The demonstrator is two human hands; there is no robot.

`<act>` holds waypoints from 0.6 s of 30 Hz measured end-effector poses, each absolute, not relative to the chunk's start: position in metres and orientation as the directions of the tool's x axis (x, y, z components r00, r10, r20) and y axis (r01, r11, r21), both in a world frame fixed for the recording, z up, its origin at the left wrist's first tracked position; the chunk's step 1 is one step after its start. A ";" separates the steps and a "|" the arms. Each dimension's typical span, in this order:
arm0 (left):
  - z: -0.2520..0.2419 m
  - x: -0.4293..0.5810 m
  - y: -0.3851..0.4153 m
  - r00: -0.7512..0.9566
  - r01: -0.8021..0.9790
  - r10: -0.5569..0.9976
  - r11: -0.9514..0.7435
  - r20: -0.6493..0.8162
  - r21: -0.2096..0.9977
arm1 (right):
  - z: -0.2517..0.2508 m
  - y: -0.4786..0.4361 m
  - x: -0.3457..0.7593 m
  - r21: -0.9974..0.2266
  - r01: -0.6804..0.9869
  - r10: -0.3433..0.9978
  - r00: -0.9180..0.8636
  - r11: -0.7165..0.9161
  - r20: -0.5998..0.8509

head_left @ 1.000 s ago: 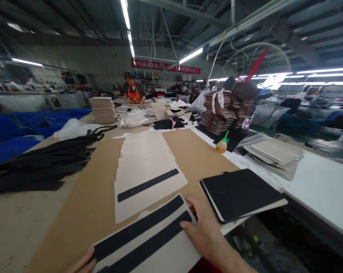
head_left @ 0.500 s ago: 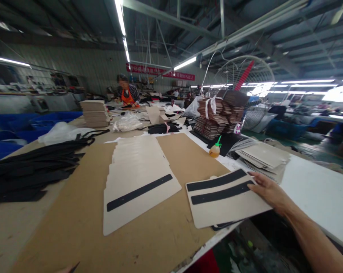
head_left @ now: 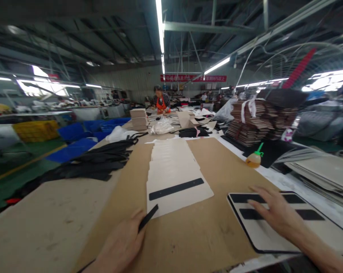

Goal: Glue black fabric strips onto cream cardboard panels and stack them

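At the lower left, my left hand (head_left: 121, 242) is closed on a black strip (head_left: 148, 217), whose tip points at the nearest beige panel. That panel (head_left: 185, 201) is the front one of an overlapping row and carries a single black strip (head_left: 177, 189). On the right, my right hand (head_left: 279, 214) has its fingers apart over a beige panel (head_left: 274, 239) with two black strips across it. Whether the fingertips press on this panel I cannot tell. A dark edge shows around it, at the table's near right edge.
Black strips (head_left: 94, 161) lie heaped on the left. On the right are a bottle (head_left: 254, 159) with a green nozzle, stacked beige boards (head_left: 328, 167) and bundled brown pieces (head_left: 247, 125). A person (head_left: 161, 101) in an orange apron stands at the far end.
The view has turned left. The two-strip panel now lies flat at the right; my right hand has moved from its edge to over its strips. My left hand has come into view with a strip.
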State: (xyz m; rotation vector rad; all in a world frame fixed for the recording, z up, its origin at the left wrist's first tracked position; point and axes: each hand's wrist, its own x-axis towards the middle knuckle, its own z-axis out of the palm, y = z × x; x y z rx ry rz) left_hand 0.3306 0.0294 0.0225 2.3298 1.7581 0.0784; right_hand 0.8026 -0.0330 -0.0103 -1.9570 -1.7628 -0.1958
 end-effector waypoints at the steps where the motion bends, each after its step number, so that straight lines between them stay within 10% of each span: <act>1: 0.023 0.339 0.029 0.268 0.952 0.958 -0.247 -0.099 0.184 | -0.009 -0.022 0.768 -0.316 0.949 0.920 0.106 0.019 0.376; 9: 0.020 0.359 0.029 0.240 0.955 0.969 -0.225 -0.059 0.192 | -0.008 0.030 0.646 -0.187 0.979 0.979 -0.043 0.081 0.198; 18: 0.024 0.302 -0.045 0.218 0.946 0.939 -0.136 -0.266 0.294 | -0.092 -0.063 0.686 -0.090 0.934 0.889 -0.295 0.345 0.350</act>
